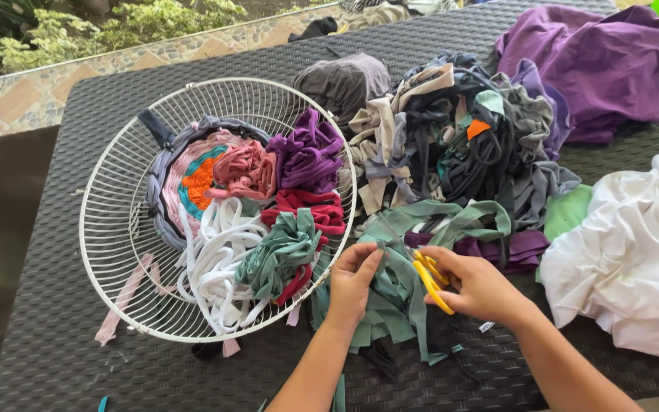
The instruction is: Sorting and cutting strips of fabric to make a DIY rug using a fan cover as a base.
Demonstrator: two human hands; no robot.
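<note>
The green fabric strip lies right between the two hands — it runs from the fingertips down toward the person, its long axis roughly along the forearms, with loose ends trailing over the dark woven table below the wrists. The left hand is the one actually on it: its fingers are curled shut, pinching the upper edge of the strip. The right hand sits just beside it, closed around the handles of the yellow scissors, whose blades point left toward the pinched cloth. Whether the blades already touch the fabric cannot be told; they are very near it.

So the strip is nearer the left hand, held by it, and the scissors come at it crosswise from the right.

Beyond the fingertips, a folded band of the same green cloth lies against the big heap of mixed fabric strips — greys, navy, beige. To the left of the left hand stands a white wire basket, touching distance from it, holding bundles of white, green, red and purple strips and a round woven piece. Right of the right hand, well apart, lies white cloth; further beyond it, purple cloth.
</note>
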